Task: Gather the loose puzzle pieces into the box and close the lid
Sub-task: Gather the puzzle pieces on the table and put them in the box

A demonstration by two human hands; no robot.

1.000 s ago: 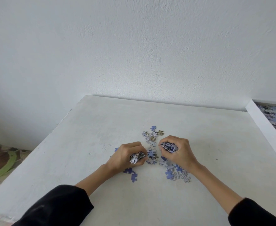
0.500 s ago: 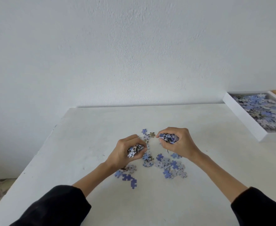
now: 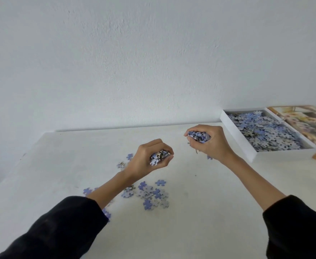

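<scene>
My left hand (image 3: 147, 159) is closed around a handful of puzzle pieces (image 3: 158, 157), raised above the white table (image 3: 200, 212). My right hand (image 3: 212, 144) grips a bigger handful of blue pieces (image 3: 198, 136), held up just left of the open white box (image 3: 237, 138). The box holds many blue and grey pieces. Several loose pieces (image 3: 151, 194) lie on the table under my left forearm, with a few more (image 3: 124, 161) left of my left hand.
The picture-printed lid (image 3: 303, 122) lies beside the box at the far right. A white wall runs behind the table. The table's left edge drops off at the far left.
Both hands lifted off the pile with their handfuls and moved right toward the box. The view turned right, bringing the whole box and the lid into sight.
</scene>
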